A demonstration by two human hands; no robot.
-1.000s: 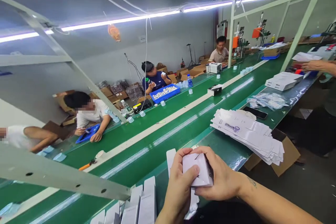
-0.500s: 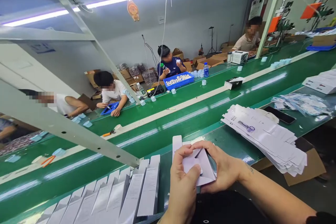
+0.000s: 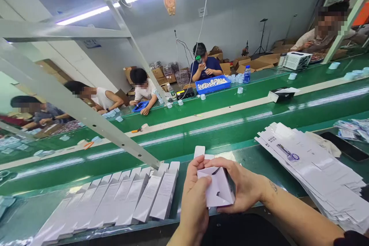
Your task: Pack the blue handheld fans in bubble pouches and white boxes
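The left hand (image 3: 194, 194) has its fingers curled over the far edge of a white box (image 3: 221, 194), its thumb pressed flat on the end that faces the person. The right hand (image 3: 245, 186) grips that box too, fingers wrapped over its top and along its right side. From here I can see folded flaps on that end, with a dark gap at the top and a small notch lower down. Just beyond the box a white flap (image 3: 199, 152) stands up; whether it belongs to the box I can't tell.

Left of the box, a slanting row of white cartons (image 3: 165, 196) lies on the bench (image 3: 255, 165). Right of the box there's a fanned stack of sheets (image 3: 305, 165), with a cloth (image 3: 324, 143) and a phone (image 3: 348, 146) past it. Beyond the box runs the green belt (image 3: 213, 100), and across it sit several co-workers. Straight over from the box, one in dark blue (image 3: 213, 65) is behind a blue tray (image 3: 213, 84) of white pieces; farther left, one in white (image 3: 144, 91) leans over a smaller tray (image 3: 140, 106).
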